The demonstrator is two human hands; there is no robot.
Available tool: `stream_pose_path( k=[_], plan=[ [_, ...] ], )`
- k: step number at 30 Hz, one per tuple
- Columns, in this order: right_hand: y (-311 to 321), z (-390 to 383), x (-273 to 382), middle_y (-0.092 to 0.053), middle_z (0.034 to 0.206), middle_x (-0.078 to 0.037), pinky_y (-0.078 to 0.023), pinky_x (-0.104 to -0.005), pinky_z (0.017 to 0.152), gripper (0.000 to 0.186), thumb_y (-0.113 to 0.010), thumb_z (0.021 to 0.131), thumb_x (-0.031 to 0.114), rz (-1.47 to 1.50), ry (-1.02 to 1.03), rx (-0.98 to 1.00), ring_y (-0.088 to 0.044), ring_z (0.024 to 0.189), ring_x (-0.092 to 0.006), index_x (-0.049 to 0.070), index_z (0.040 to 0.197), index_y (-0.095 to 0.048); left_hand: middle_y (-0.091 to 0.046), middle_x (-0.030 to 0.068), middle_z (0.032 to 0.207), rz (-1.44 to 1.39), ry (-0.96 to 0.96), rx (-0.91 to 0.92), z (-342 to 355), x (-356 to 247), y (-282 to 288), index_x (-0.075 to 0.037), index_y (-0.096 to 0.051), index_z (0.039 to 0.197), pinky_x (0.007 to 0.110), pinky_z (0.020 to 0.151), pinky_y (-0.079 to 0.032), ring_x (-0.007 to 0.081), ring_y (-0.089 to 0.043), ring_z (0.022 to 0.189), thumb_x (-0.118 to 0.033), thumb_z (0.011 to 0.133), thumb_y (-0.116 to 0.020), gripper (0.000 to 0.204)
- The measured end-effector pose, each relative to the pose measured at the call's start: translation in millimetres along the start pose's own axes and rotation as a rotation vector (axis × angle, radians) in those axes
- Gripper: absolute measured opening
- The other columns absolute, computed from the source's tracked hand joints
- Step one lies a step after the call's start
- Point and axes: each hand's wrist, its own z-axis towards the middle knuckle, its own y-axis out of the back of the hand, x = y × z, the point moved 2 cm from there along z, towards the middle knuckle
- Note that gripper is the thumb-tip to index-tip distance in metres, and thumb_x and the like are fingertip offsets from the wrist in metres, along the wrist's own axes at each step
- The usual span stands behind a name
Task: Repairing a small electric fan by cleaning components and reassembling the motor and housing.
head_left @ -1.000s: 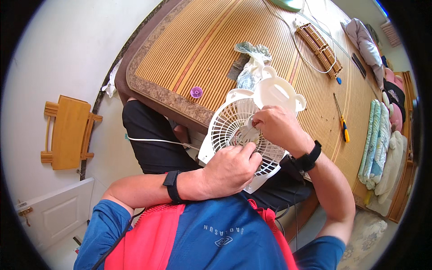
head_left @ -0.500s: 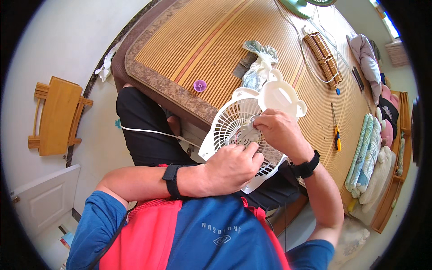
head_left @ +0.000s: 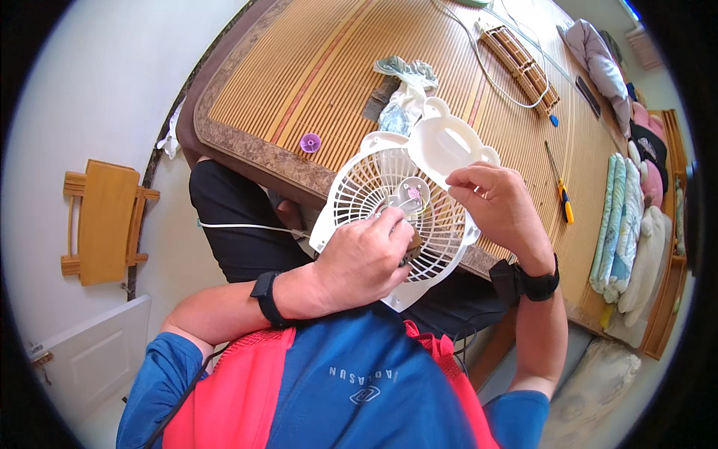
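A white plastic fan grille (head_left: pixel 366 183) lies tilted across my lap against the mat's edge. Attached at its far side is a white bear-head-shaped plate (head_left: pixel 441 146). Near the grille's middle sits a small round hub (head_left: pixel 412 193) with pinkish parts and thin wires. My left hand (head_left: pixel 366 254) is over the near-left part of the grille, its fingers curled by the hub; a brownish part shows beside them, and what they grip is hidden. My right hand (head_left: pixel 497 206) is at the plate's near right edge, thumb and fingers pinched together; I cannot make out anything between them.
On the slatted mat (head_left: pixel 299 67) lie a purple knob-like part (head_left: pixel 310 142), a crumpled cloth (head_left: pixel 406 90), a yellow-handled screwdriver (head_left: pixel 564 198) and a rolled wooden bundle (head_left: pixel 520 63) with a white cord. A wooden chair (head_left: pixel 108 221) stands at left; folded bedding (head_left: pixel 617 224) lies at right.
My right hand has moved from the grille's middle toward the right, uncovering the hub and its wires. My left hand stays over the grille. The whole view has shifted slightly.
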Motion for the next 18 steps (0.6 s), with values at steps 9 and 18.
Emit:
stream_pose_path(
  k=[9,18],
  plan=[
    [-20,-25,-18,-0.080,0.105,-0.023,-0.061,-0.0491,0.098,0.024,-0.072,0.094,0.005,-0.138,0.104,0.103,-0.078,0.106,-0.0414,-0.001,0.113,-0.084,-0.071,0.0181,0.125,0.058,0.099,-0.116,9,-5,1,-0.003,-0.065,0.117,0.047,0.079,-0.065,0.0382,-0.078,0.103,-0.026,0.087,-0.095,0.049],
    [-54,-11,-32,-0.081,0.094,-0.021,-0.064,-0.0495,0.085,0.017,-0.075,0.084,0.005,-0.389,0.338,0.069,-0.081,0.096,-0.0393,0.003,0.098,-0.084,-0.070,0.0151,0.103,0.255,0.063,-0.083,21,1,-6,-0.005,-0.069,0.104,0.051,0.091,-0.051,0.0364,-0.070,0.103,-0.031,0.087,-0.093,0.040]
  ],
)
